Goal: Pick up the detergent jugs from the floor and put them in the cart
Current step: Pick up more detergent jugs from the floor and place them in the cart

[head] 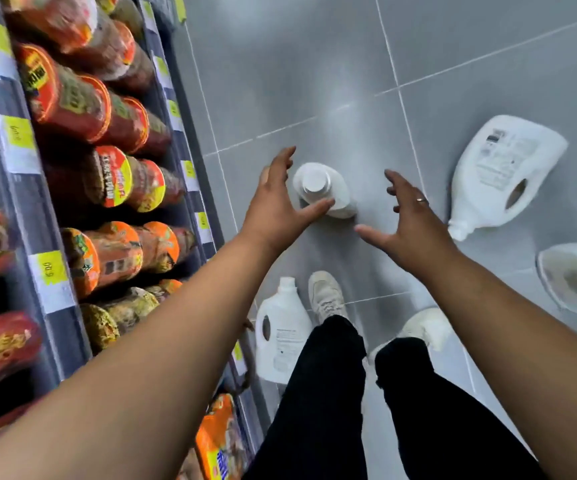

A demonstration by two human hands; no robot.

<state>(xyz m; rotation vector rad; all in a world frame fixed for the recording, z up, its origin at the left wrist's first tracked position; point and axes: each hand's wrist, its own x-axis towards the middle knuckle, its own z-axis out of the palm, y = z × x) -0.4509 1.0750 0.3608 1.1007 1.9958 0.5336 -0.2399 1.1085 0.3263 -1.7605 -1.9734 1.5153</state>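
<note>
A white detergent jug [328, 188] stands upright on the grey tiled floor, seen from above with its cap up. My left hand [276, 202] hovers over its left side, fingers spread, thumb across its front. My right hand [401, 223] is open to the jug's right, apart from it. A second white jug [498, 174] lies on its side at the right. A third jug [280, 334] lies by my left shoe near the shelf base. No cart is in view.
Shelves [23, 150] packed with red and orange noodle cups run along the left edge. A roll of white paper [574, 282] lies on the floor at the right. My legs and pale shoes [325, 296] stand below the hands.
</note>
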